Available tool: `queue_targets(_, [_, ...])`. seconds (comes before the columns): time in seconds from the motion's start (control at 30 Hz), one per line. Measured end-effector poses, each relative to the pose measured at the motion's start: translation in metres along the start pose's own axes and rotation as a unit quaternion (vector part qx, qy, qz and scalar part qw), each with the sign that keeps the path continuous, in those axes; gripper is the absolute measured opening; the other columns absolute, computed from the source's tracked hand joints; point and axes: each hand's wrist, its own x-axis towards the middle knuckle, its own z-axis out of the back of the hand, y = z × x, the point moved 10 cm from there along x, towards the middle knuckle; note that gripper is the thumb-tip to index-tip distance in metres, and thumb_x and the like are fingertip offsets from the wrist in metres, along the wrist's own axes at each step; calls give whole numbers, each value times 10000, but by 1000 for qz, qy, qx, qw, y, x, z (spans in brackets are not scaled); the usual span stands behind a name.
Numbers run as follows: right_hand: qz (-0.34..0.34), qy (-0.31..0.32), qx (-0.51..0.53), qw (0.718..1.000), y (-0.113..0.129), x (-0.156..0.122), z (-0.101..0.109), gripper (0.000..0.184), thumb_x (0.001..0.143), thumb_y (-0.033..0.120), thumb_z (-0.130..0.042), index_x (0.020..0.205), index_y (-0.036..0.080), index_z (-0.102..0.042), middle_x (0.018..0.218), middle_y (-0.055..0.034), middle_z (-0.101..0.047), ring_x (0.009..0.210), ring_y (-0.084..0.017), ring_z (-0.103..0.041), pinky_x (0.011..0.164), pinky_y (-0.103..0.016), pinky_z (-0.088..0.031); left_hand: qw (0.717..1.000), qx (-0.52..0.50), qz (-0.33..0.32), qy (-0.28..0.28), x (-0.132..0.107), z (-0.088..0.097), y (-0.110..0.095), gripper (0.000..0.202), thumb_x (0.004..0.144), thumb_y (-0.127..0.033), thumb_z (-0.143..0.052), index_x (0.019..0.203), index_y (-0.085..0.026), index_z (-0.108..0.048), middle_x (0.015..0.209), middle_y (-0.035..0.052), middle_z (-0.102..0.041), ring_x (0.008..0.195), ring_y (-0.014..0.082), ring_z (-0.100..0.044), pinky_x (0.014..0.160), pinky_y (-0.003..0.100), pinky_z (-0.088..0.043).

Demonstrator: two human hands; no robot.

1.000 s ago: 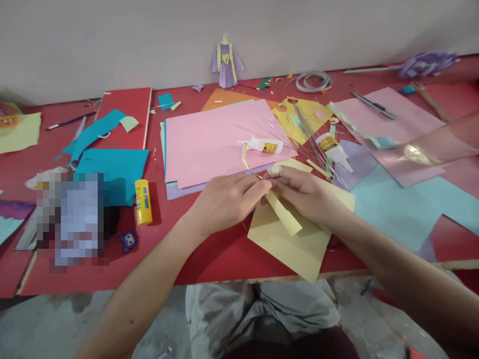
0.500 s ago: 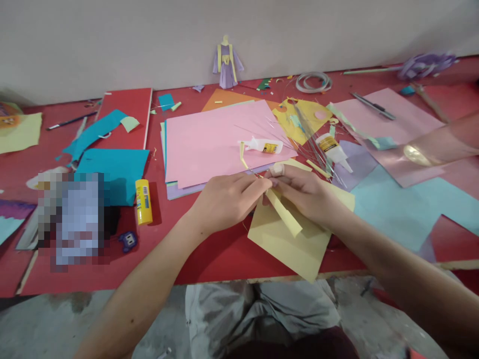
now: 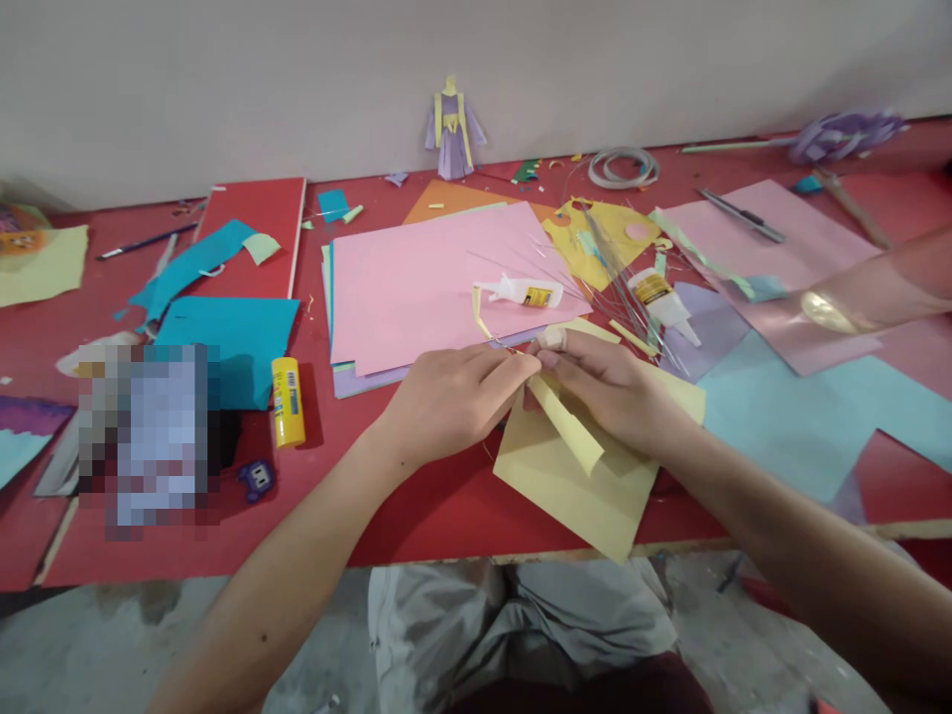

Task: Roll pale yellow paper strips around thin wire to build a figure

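My left hand [image 3: 465, 402] and my right hand [image 3: 602, 382] meet with their fingertips pinched together. Between them is a rolled yellow paper strip [image 3: 569, 426], its wider loose end hanging down toward me. A thin wire [image 3: 500, 341] sticks out past my left fingers, with a narrow yellow paper piece [image 3: 480, 312] at its far end. Just where the strip meets the wire is hidden by my fingers. Under my right hand lies a yellow paper sheet [image 3: 572, 496]. A white tape or bandage [image 3: 551, 340] wraps one right finger.
Beyond my hands lie a stack of pink paper [image 3: 416, 278], a small glue bottle [image 3: 525, 292] and a larger one [image 3: 664, 300]. A glue stick [image 3: 288, 402] stands left. A paper doll [image 3: 450, 134] leans on the wall. Another person's forearm [image 3: 885, 283] reaches in at right.
My fingers shift only very slightly around the yellow strip, and the right thumb sits a little differently. The whole view drifts slightly; everything else stays in place.
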Motion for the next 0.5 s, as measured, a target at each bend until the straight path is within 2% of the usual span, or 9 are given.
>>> queue_targets(0.27, [-24,15,43,999,-6,-2,-4,267,941,449,-496,890,213,-610,841,-23,-635,837,-181,-584,720,-279,-451,997,-48,57,8,0,0,10,148,955,-189,-427,1031,-188,-554,831,-4,-695,735,124,-633,561,217,-389])
queue_targets(0.5, [-30,21,79,996,-7,-2,-6,264,916,452,-541,997,218,-635,857,-23,-664,826,-176,-607,692,-272,-475,994,-74,76,6,0,0,13,136,961,-206,-437,1017,-184,-560,875,2,-704,762,121,-643,600,210,-409])
